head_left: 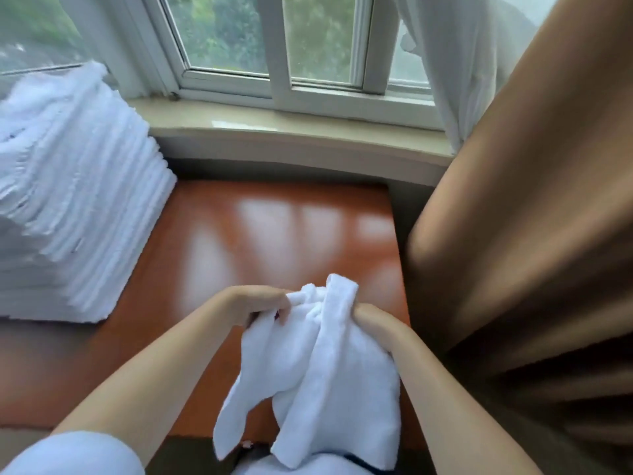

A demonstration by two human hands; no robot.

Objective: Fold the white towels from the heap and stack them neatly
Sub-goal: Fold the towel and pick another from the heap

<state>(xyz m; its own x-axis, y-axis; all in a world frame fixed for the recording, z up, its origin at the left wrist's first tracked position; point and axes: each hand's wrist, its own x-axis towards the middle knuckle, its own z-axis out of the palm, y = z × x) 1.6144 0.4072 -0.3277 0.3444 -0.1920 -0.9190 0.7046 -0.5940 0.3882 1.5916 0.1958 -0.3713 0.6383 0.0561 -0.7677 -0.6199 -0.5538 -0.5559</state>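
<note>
No writing, label, brand, number or sign could be read anywhere in the view.

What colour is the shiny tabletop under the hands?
The glossy wooden tabletop is reddish-brown, seen in the head view.
</note>
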